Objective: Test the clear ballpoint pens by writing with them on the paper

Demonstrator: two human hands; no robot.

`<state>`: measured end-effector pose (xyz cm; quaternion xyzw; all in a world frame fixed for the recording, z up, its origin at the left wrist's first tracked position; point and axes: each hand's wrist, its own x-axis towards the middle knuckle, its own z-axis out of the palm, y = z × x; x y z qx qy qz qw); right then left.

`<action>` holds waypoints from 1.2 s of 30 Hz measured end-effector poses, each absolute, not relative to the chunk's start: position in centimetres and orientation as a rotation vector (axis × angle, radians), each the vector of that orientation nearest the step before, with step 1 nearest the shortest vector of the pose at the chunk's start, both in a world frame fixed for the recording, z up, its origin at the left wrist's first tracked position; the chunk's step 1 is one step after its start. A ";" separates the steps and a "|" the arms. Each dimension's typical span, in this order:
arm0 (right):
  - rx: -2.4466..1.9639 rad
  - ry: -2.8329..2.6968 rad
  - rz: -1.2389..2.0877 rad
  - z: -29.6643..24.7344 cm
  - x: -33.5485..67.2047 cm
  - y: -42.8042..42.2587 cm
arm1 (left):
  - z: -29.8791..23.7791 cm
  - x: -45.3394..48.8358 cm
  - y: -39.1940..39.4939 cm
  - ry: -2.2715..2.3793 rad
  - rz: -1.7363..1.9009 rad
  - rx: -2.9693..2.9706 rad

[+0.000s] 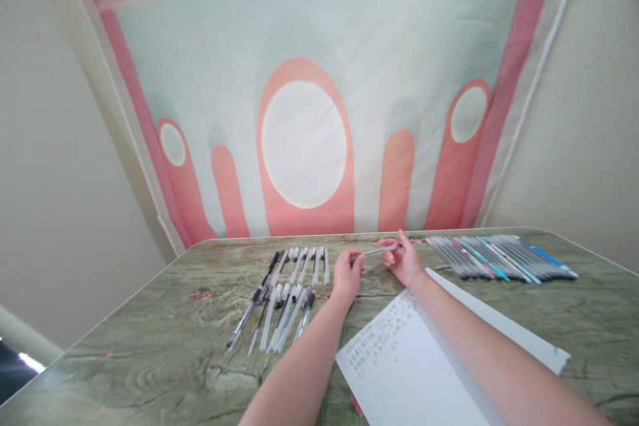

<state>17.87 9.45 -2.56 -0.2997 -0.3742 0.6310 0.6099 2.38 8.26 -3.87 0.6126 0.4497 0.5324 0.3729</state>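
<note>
A slim clear-barrelled pen (375,251) is held roughly level above the table, its ends between my two hands. My left hand (348,274) pinches its left end. At its right end, my right hand (403,262) has the pen between its fingers, with one finger pointing up. Below and left of my left hand lie several clear pens with white or black caps (284,313). Behind them is a short row of white-capped pens (302,265), beside a black pen (272,267). Under my right forearm rests an open notebook (399,373) with handwriting on its upper left part.
A long row of pens and refills (479,258), some pink, teal and blue, lies side by side at the back right. The wood-patterned table (164,339) reaches back to a printed pink and white hanging (309,213). Walls stand on both sides.
</note>
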 end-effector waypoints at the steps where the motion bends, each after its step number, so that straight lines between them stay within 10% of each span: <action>1: -0.687 -0.846 1.456 -2.7 18.0 9.6 | -3.9 2.3 8.4 1.167 1.366 1.572; 26: -0.958 -1.788 0.998 -2.3 15.5 7.1 | -3.9 1.6 9.4 1.189 1.769 1.308; 36: -1.135 -2.044 0.235 -2.8 14.0 6.2 | -2.7 1.5 8.4 1.135 1.808 1.264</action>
